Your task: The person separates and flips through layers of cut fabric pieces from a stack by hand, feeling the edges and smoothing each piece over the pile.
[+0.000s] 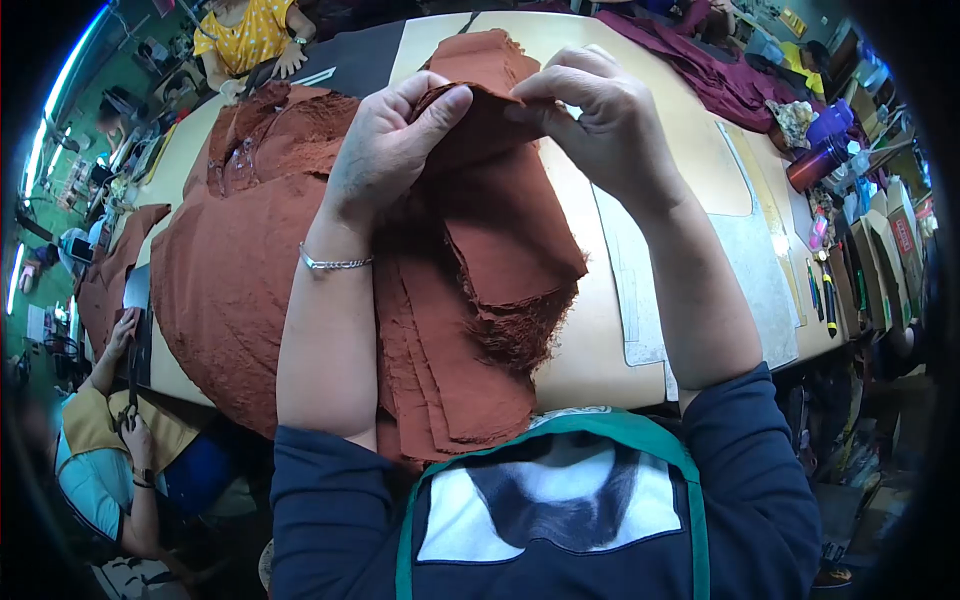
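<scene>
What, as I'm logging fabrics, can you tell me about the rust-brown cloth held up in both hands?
The rust-brown cloth looks thin, matt and woven. Its upper edge is raised, pinched by the left hand and the right hand, each with thumb and fingers; the part between them is shaded. It lies above cloth layers of like colour with frayed edges; where it ends among them, I cannot tell.

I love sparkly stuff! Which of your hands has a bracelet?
The left hand has a silver chain bracelet round its wrist; the right hand has a bare wrist.
</scene>
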`<state>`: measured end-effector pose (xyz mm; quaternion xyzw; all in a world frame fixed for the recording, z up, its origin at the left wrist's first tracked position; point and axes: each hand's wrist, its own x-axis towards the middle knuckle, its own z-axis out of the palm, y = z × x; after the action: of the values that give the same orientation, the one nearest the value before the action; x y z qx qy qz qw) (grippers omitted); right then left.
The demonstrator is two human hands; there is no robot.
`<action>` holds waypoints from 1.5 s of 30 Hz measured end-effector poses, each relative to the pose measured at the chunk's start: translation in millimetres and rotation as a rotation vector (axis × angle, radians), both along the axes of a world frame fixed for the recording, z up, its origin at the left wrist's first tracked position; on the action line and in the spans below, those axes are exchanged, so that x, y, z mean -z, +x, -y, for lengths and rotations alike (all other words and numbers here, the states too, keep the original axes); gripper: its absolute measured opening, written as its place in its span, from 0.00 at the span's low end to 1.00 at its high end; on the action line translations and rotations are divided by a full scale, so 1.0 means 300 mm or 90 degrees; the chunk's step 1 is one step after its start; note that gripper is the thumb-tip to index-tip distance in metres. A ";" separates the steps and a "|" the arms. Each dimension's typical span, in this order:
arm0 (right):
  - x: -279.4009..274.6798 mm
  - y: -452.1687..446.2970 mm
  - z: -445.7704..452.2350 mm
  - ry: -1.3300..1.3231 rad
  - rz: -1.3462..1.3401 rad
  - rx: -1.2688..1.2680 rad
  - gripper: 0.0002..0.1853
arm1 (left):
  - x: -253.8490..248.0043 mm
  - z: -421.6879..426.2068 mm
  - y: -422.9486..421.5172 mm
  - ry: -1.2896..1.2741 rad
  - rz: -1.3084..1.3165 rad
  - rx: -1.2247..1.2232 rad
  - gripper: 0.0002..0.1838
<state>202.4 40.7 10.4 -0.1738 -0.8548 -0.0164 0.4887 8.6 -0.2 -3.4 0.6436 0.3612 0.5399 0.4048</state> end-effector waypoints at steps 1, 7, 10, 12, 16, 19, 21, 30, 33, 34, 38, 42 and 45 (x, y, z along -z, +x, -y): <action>0.002 0.003 -0.004 0.030 0.022 0.018 0.05 | -0.001 0.000 -0.007 0.003 -0.022 0.003 0.10; 0.002 -0.011 0.009 0.085 -0.003 0.037 0.06 | 0.010 -0.009 0.002 -0.013 0.078 0.022 0.10; 0.000 -0.005 0.004 0.104 -0.010 0.033 0.06 | -0.006 0.014 0.004 -0.061 0.073 0.022 0.09; -0.011 -0.004 -0.011 0.166 -0.007 0.022 0.07 | -0.005 0.010 0.003 -0.067 0.084 0.019 0.09; -0.035 -0.009 0.021 0.189 0.040 0.066 0.06 | 0.010 -0.009 -0.004 -0.039 0.111 0.000 0.08; 0.006 -0.004 -0.009 0.209 0.074 0.102 0.04 | -0.003 0.002 0.000 -0.067 0.146 0.012 0.09; 0.012 -0.006 -0.015 0.225 0.079 0.101 0.03 | -0.017 0.014 0.003 -0.100 0.140 0.010 0.08; 0.008 -0.008 0.002 0.203 0.027 0.054 0.04 | 0.012 -0.012 -0.002 -0.046 0.123 -0.001 0.09; 0.029 0.000 -0.006 0.189 0.030 0.033 0.04 | 0.019 -0.019 -0.001 -0.057 0.138 0.006 0.09; 0.035 0.001 -0.004 0.191 0.037 0.037 0.04 | 0.020 -0.021 -0.001 -0.058 0.140 0.007 0.09; 0.052 0.008 0.008 0.203 0.044 0.057 0.04 | 0.019 -0.025 -0.018 -0.067 0.114 0.031 0.08; 0.060 0.005 0.003 0.271 -0.003 0.072 0.09 | 0.025 -0.032 -0.018 -0.065 0.170 0.030 0.09; 0.064 0.017 0.014 0.298 0.015 0.088 0.14 | 0.036 -0.041 -0.025 -0.063 0.182 0.001 0.09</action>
<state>207.5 36.5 -8.7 -0.1135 -0.8196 -0.2494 0.5031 1.1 12.2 -14.2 0.5396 0.3252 0.6075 0.4839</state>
